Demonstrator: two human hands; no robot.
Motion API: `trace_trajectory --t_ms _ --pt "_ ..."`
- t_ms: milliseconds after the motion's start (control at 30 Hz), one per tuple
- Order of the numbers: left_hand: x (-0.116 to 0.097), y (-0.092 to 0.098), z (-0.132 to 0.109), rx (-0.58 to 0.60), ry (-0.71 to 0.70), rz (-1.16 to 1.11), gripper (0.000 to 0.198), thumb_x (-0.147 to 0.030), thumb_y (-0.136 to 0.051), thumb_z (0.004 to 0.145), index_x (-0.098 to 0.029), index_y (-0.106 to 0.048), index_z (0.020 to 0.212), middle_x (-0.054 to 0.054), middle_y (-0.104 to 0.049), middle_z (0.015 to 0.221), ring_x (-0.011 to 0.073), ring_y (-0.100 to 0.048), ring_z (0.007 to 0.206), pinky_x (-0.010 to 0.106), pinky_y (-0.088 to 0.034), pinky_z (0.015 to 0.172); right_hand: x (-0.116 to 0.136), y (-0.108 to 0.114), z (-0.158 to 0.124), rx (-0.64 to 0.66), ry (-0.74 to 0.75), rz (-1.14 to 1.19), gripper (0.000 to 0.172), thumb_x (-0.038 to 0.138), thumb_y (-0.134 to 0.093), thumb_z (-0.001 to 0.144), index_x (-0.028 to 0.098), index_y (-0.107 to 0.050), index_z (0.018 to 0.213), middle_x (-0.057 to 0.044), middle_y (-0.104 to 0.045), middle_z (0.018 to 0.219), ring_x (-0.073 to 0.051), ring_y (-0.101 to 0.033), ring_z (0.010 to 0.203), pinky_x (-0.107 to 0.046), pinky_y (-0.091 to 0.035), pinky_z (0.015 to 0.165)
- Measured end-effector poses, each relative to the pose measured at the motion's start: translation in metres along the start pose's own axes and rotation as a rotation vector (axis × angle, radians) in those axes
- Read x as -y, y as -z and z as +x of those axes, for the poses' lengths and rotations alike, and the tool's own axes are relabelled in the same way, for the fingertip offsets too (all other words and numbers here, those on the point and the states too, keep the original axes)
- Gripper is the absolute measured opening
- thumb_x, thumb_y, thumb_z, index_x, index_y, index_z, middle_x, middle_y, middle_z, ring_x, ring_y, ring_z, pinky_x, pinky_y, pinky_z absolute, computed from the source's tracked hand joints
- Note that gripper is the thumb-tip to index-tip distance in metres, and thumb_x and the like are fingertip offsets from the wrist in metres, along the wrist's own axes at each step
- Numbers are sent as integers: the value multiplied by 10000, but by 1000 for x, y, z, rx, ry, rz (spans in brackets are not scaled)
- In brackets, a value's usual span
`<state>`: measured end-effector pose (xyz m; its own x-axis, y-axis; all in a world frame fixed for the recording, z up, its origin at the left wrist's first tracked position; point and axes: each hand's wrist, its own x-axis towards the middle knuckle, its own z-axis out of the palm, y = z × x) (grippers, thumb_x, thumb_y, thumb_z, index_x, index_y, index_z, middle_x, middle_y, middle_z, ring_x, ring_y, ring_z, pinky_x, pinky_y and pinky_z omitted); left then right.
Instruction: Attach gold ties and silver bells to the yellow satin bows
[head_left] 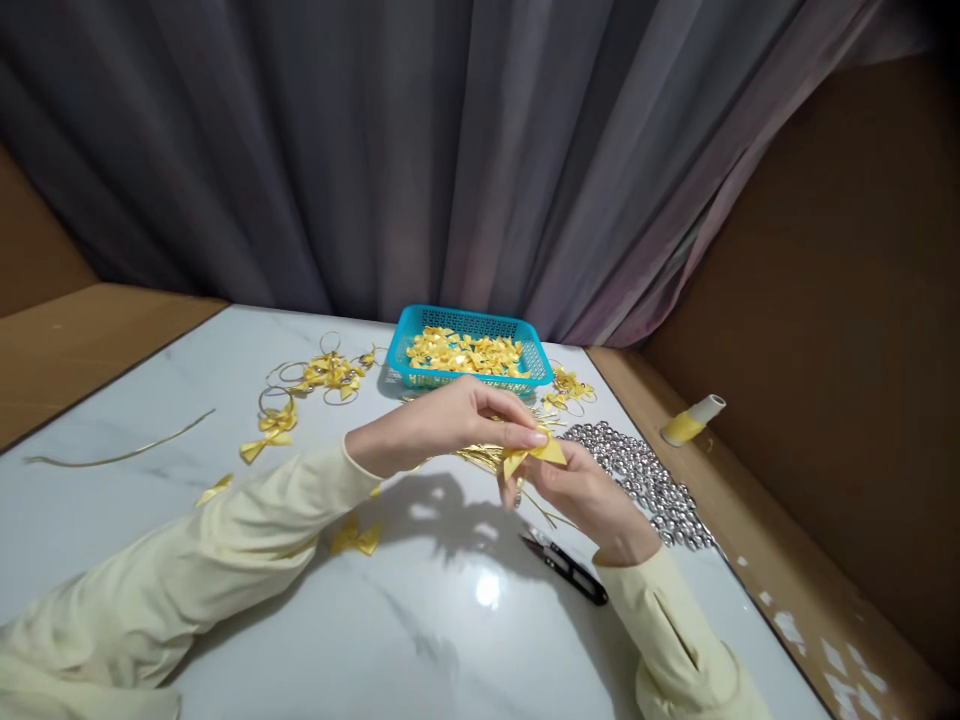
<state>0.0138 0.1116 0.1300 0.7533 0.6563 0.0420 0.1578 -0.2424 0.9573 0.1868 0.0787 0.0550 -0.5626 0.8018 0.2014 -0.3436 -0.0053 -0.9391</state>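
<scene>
Over the middle of the white table, both hands meet at one yellow ribbon bow (551, 452). My left hand (480, 418) reaches across from the left, its thumb and fingers pinched on the bow's top. From the right, my right hand (585, 490) grips the bow's lower side, its fingers partly hidden behind the ribbon. A small shiny bead seems to hang just under the bow, too small to make out well. Gold cords (484, 456) lie beneath and behind the hands. Black thread snips (566, 570) rest on the table below my right hand.
A blue basket (397, 345) of yellow bows stands at the back. Silver bells or beads (637, 470) are heaped at the right. Finished-looking bows with cord loops (330, 375) lie back left, others (570, 388) right of the basket. A thread spool (694, 420) stands beyond the right edge.
</scene>
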Motion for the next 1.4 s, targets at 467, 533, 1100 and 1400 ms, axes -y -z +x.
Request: trace_trajectory --t_ms 467,533,1100,1400 --pt "-8 1 -13 -165 -114 362 269 -345 -513 825 -158 -683 735 20 -627 733 124 -512 662 225 -363 576 22 -21 -7 -289 78 -402 80 256 -571 825 184 -602 841 -12 -623 724 -145 -581 729 -285 -436 728" --pt "-10 0 -14 -132 -135 374 281 -326 -482 848 -154 -668 729 16 -619 743 122 -511 680 223 -367 599 21 -20 -7 -313 98 -432 82 257 -578 821 183 -608 803 -11 -626 689 -148 -579 710 -288 -431 720" --pt "-15 0 -25 -62 -161 313 147 -222 -536 827 -212 -620 948 -11 -598 873 99 -543 751 188 -413 627 29 -32 -17 -401 210 -488 235 214 -587 818 242 -469 1019 3 -618 755 -156 -596 706 -324 -452 713" --pt "0 1 -30 -106 0 338 158 -334 -520 833 -180 -549 848 -24 -601 717 124 -563 673 207 -392 556 15 -36 0 -219 84 -337 296 209 -508 862 243 -274 1040 27 -593 670 -120 -555 506 -308 -457 569"
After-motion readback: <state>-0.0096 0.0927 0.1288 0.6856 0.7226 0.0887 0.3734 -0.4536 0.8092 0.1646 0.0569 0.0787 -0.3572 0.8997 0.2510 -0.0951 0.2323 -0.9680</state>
